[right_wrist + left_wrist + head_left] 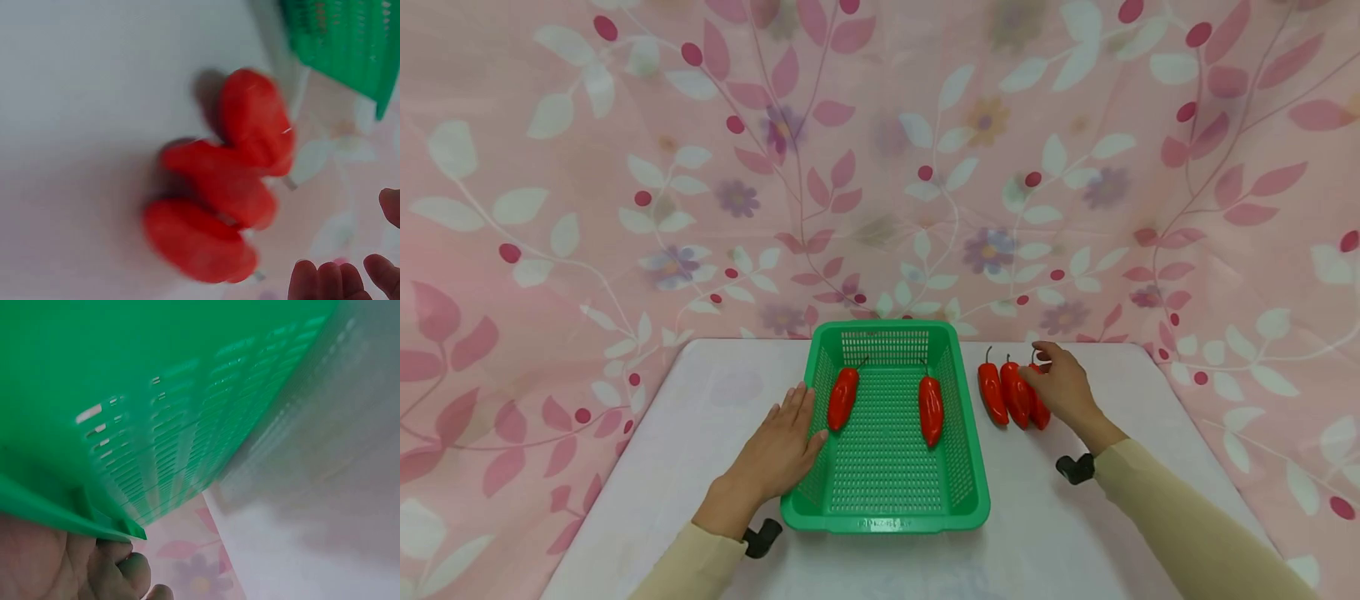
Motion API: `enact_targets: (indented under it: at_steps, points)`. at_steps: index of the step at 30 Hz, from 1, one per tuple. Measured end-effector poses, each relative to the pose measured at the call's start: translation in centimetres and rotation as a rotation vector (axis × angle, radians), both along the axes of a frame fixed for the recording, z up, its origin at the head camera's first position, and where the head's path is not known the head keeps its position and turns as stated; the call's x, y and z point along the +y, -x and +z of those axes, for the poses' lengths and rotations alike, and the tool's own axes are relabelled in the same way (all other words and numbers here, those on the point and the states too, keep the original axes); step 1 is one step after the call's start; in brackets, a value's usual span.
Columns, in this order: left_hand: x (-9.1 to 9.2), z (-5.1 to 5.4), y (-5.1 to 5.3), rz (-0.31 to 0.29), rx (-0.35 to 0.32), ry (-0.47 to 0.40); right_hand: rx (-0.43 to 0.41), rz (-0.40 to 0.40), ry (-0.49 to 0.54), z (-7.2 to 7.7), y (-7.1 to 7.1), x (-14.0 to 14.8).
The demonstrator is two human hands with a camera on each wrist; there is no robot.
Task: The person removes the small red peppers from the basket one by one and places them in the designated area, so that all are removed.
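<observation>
A green perforated plastic basket [887, 523] stands mid-table with two red peppers inside, one pepper [844, 400] at the left and another pepper [931, 412] at the right. My left hand [778, 450] rests on the basket's left rim, fingers straight; the left wrist view shows its fingers under the rim edge. Three more red peppers lie side by side right of the basket: a left pepper [992, 396], a middle pepper [1016, 398] and a right pepper [1041, 412]. Over the right one hovers my right hand [1066, 387], fingers loosely bent, apart from the peppers in the right wrist view.
A white table [715, 392] carries everything. Behind it hangs a pink floral cloth [880, 167], close to the table's back edge. Dark wrist cameras sit under both wrists, the left camera [763, 538] near the basket's front left corner.
</observation>
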State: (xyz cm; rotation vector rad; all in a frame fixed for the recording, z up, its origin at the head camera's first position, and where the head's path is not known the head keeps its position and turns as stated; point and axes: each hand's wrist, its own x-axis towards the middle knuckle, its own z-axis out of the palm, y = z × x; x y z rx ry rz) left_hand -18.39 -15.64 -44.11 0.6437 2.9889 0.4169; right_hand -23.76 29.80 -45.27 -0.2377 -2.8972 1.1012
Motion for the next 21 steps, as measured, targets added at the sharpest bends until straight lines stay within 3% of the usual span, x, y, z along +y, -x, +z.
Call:
enact_targets:
  at_steps: [12,17,21]
  points:
    - [-0.4,-0.3,0.3,0.001,-0.004,0.004,0.136,0.183,0.107,6.4,0.7,-8.0]
    - [-0.3,-0.4,0.1,0.007,0.003,-0.008,0.144,0.248,0.169,7.8,1.5,-12.1]
    - [-0.4,-0.5,0.1,0.005,0.002,-0.001,0.100,0.282,0.243,7.9,2.2,-15.4]
